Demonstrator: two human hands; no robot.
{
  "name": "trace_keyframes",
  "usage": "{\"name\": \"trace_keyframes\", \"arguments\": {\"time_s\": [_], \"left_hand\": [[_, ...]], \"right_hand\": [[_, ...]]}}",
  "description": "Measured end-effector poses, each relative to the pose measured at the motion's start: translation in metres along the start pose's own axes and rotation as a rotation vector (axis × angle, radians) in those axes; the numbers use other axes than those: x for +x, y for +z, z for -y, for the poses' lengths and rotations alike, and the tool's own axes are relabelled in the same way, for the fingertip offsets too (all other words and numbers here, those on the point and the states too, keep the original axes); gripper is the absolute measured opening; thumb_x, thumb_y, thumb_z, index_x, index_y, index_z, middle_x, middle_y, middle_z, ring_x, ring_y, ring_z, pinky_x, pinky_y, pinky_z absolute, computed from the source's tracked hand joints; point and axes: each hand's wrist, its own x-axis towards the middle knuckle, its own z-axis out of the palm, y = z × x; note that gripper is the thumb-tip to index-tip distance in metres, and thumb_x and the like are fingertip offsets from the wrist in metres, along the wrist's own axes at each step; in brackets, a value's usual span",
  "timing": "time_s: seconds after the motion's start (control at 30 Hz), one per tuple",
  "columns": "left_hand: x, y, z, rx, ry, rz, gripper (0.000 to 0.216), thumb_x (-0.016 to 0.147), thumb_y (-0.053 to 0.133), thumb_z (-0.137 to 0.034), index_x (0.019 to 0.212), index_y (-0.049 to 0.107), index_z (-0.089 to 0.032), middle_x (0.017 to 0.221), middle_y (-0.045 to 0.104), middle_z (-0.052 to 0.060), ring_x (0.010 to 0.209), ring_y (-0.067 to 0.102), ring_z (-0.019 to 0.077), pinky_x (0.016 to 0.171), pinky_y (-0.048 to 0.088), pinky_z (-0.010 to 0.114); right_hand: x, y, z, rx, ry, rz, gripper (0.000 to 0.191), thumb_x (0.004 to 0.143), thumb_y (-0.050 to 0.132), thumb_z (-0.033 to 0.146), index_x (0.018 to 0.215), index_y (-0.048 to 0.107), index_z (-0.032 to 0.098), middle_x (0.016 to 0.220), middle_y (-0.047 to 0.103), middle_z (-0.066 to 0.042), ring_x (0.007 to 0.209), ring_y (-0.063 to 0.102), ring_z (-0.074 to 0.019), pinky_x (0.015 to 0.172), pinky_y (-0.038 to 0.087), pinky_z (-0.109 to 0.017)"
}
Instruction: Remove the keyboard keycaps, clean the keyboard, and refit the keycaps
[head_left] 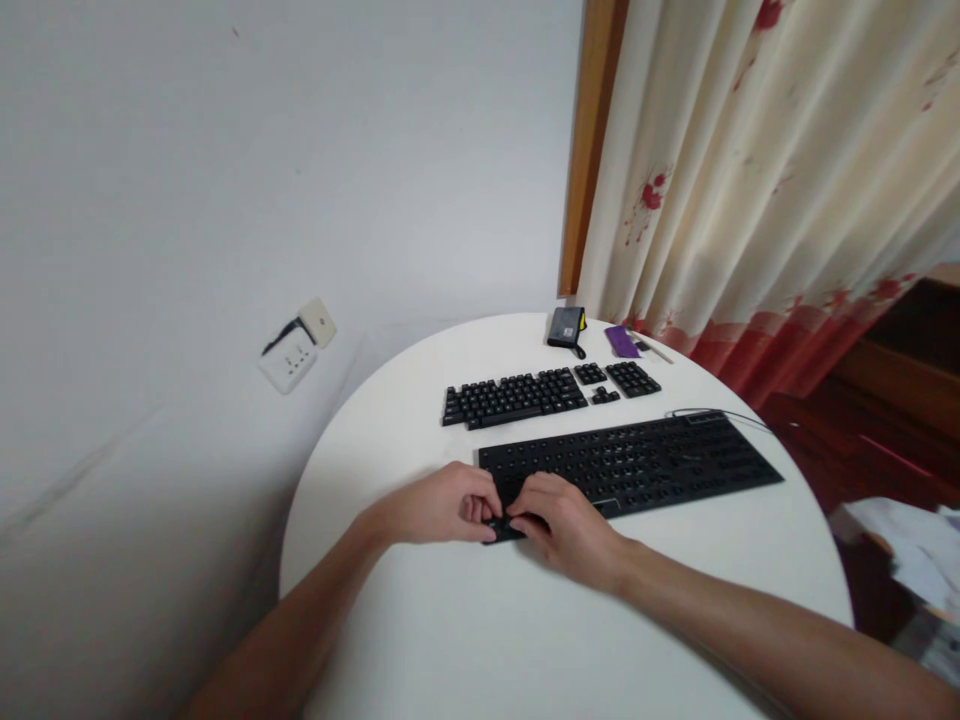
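Note:
A black keyboard (pixel 675 460) with most of its keycaps off lies at a slant on the white round table (pixel 450 640). At its near left corner, my left hand (pixel 454 505) is curled, with thumb and fingertips closed on the keyboard's edge. My right hand (pixel 562 525) sits just beside it, its thumb and fingers pinched together low over the same corner. Whatever is between the right fingertips is too small and hidden to make out. Behind the keyboard, loose black keycaps (pixel 517 397) are laid out in keyboard order, with a number-pad block (pixel 632 379) at their right.
A dark grey pouch (pixel 566 327) with a strap and a purple piece (pixel 622 342) lie at the table's far edge. The keyboard's cable (pixel 724 413) runs off to the right. A wall with a socket (pixel 289 360) borders the left; a curtain (pixel 697 200) hangs behind.

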Motion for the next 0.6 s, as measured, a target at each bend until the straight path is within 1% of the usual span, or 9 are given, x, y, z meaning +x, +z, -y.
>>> {"name": "trace_keyframes", "arguments": {"time_s": [0.13, 0.27, 0.47, 0.6], "left_hand": [[0.0001, -0.0009, -0.0015, 0.008, -0.009, 0.004, 0.015, 0.077, 0.072, -0.024, 0.088, 0.07, -0.014, 0.081, 0.064, 0.001, 0.068, 0.059, 0.0107, 0.064, 0.047, 0.021], [0.0001, -0.0005, 0.001, 0.018, 0.006, 0.012, 0.016, 0.078, 0.072, -0.026, 0.088, 0.07, -0.014, 0.082, 0.064, 0.002, 0.068, 0.058, 0.0108, 0.063, 0.047, 0.021], [0.0, 0.0011, 0.003, 0.014, 0.01, 0.015, 0.015, 0.078, 0.071, -0.026, 0.087, 0.068, -0.014, 0.082, 0.064, 0.002, 0.068, 0.058, 0.0107, 0.064, 0.047, 0.021], [0.0008, 0.0009, 0.0017, 0.009, -0.001, 0.021, 0.016, 0.078, 0.072, -0.026, 0.086, 0.068, -0.013, 0.081, 0.063, 0.001, 0.067, 0.058, 0.0105, 0.063, 0.046, 0.021]], "right_hand": [[-0.0005, 0.0008, 0.0025, 0.055, -0.004, -0.012, 0.009, 0.089, 0.061, 0.015, 0.093, 0.068, 0.018, 0.089, 0.067, -0.006, 0.086, 0.06, -0.0182, 0.078, 0.046, -0.031], [-0.0008, 0.0016, 0.0034, -0.011, -0.053, 0.01, 0.009, 0.09, 0.059, 0.015, 0.09, 0.068, 0.017, 0.088, 0.067, -0.006, 0.085, 0.058, -0.0187, 0.078, 0.044, -0.032], [0.001, 0.0005, 0.0034, -0.033, -0.062, 0.029, 0.012, 0.091, 0.057, 0.013, 0.089, 0.068, 0.017, 0.088, 0.067, -0.006, 0.085, 0.058, -0.0179, 0.078, 0.044, -0.03], [0.0023, -0.002, 0.0074, -0.137, -0.11, 0.076, 0.014, 0.091, 0.057, 0.012, 0.087, 0.069, 0.017, 0.087, 0.066, -0.006, 0.085, 0.057, -0.0185, 0.076, 0.041, -0.031]]}}
